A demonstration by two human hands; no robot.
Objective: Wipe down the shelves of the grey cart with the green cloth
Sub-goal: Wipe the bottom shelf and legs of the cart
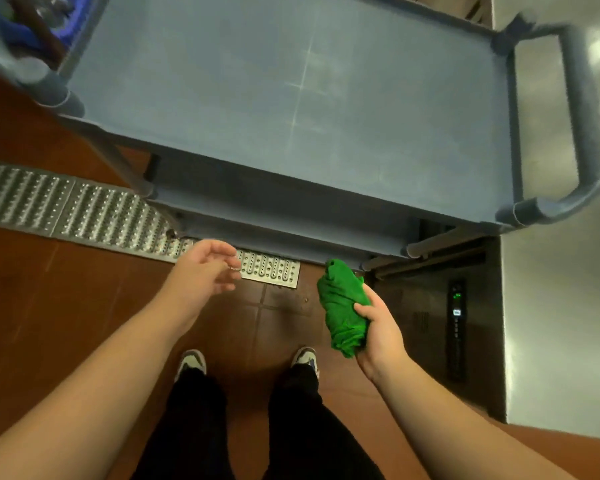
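standing over the grey cart [291, 98] w/ both arms out in front, we see it fills most of the view from above. its top shelf [222, 81] looks bare, w/ faint streaks and glare; two lower shelf edges show stepped beneath it on our side, and the handle [575, 109] loops off the right end. under the cart runs a metal floor grate [84, 213] set in brown tile, and a blue bin [66, 15] sits past the far left corner, contents too blurry to name.

our right hand [378, 327] grips the green cloth [343, 306] bunched into a wad, thumb pressed across the front and fingers curled behind it, mostly hidden. cloth hangs in the air just short of the cart's near right corner, not touching any shelf. our left hand [205, 268] holds nothing: palm turned inward, fingers loosely spread and a bit curled, hovering over the grate end, near the lower shelf edge.

we'd judge no wiping is under way right now.

risks from here: the cloth is balled up, so only a small patch would meet the surface and we'd leave streaks or miss the corners unless it's opened flat. the cart prob has wheels (can't see them), so a hard push w/o the left hand bracing it could roll it off. lower shelves are tucked under the top one, so reaching in blind may skip the back edge or knock knuckles on the frame. grate underfoot is a trip point if we shuffle sideways.
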